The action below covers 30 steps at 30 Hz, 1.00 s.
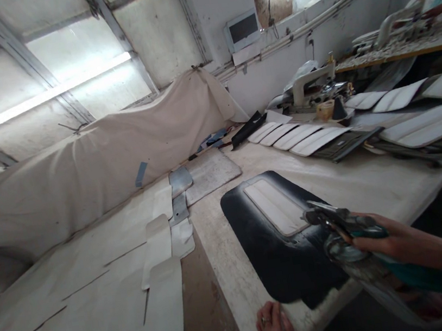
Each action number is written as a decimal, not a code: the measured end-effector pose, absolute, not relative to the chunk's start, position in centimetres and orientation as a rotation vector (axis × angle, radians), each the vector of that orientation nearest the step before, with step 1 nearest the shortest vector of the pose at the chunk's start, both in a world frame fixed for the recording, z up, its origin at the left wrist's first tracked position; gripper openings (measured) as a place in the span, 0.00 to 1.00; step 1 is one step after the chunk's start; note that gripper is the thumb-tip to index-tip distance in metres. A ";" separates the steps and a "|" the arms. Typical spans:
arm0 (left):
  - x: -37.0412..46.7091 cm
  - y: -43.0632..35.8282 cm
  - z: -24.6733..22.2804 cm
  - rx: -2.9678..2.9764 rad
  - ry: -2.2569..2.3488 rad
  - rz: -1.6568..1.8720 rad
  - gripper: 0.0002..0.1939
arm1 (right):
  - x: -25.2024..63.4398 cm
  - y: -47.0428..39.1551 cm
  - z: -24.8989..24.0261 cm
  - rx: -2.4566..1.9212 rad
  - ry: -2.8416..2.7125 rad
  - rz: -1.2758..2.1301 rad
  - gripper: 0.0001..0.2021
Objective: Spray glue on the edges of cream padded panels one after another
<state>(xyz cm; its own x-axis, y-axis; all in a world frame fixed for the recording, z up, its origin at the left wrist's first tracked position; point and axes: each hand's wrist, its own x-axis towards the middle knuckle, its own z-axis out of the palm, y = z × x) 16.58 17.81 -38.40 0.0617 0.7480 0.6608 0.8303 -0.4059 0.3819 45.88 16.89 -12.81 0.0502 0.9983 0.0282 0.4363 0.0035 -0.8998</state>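
1. Head view: the right hand [384, 244] is clamped around a spray gun [338, 225], its nozzle over the near right part of a black panel [273, 246].
2. The black panel lies flat on the worktop [371, 182], near its front edge, with a pale insert [276, 207] set into its upper part.
3. The left hand [274, 328], a ring on 1 finger, rests at the worktop's front edge just below the panel; I cannot tell whether it grips anything.
4. A metal cup [343, 249] hangs under the gun; its contents are hidden.
5. White panels [303, 137] lie in a row further back, beside a sewing machine [312, 87].
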 end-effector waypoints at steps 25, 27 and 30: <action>16.8 17.6 -37.7 -2.219 -1.810 -1.543 0.15 | 41.8 21.4 -14.7 -1.548 -1.736 0.893 0.01; 16.7 17.6 -37.6 -2.218 -1.818 -1.534 0.15 | 41.4 21.2 -14.7 -1.563 -1.744 0.885 0.01; 16.6 17.6 -37.6 -2.210 -1.823 -1.534 0.14 | 40.9 20.7 -14.7 -1.559 -1.732 0.890 0.02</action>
